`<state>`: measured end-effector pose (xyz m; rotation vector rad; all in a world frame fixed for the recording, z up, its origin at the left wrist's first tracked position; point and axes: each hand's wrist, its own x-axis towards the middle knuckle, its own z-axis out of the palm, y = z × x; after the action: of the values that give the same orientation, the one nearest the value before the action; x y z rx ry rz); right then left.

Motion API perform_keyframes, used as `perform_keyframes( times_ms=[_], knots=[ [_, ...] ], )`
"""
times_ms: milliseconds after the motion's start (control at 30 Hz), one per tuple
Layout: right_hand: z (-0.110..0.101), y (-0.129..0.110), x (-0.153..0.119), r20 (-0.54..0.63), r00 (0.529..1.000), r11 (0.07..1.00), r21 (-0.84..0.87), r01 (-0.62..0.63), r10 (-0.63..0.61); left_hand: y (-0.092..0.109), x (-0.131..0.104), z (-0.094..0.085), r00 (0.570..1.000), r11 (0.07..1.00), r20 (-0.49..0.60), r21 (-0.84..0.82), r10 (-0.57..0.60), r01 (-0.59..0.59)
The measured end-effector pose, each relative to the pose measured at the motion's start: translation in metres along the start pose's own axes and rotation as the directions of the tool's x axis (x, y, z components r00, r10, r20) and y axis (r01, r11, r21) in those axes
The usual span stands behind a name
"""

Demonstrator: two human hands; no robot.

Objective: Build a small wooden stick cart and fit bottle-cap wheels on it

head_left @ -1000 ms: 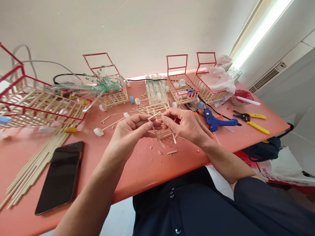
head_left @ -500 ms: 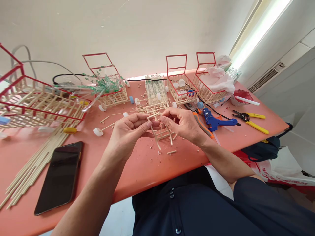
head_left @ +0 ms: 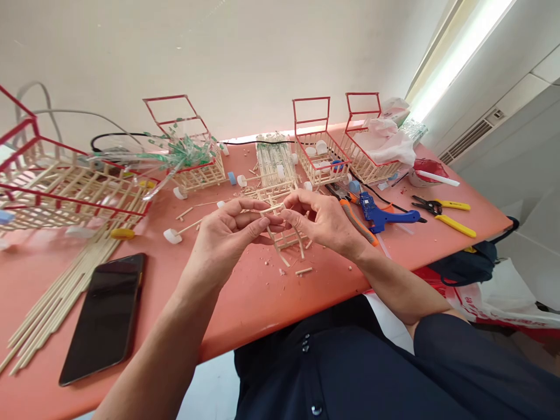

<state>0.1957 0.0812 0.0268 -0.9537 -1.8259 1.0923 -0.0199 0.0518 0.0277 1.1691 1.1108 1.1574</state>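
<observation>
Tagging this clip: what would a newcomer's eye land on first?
Probably the red-rimmed stick baskets, spread from the far left to the back right of the pink table. Next, at the centre, the left hand and right hand pinching a small stick frame. The bright blue glue gun stands out right of the hands, the dark phone at the lower left.
</observation>
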Motion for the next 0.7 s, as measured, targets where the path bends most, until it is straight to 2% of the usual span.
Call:
perform_keyframes(
  times_ms=[400,700],
  knots=[
    [0.0017,0.0003,0.0005,0.014,1.0,1.0,0.015,-0.011,0.01,0.001,0.0,0.0018,1.0,1.0,0.01,0.006,0.024,-0.024],
    [0.0039,0.0021,-0.0011,0.031,0.999,0.999,0.038,-0.018,0.017,-0.0042,-0.0018,0.0007,0.999,0.991,-0.01,0.128,0.048,-0.046]
  ],
)
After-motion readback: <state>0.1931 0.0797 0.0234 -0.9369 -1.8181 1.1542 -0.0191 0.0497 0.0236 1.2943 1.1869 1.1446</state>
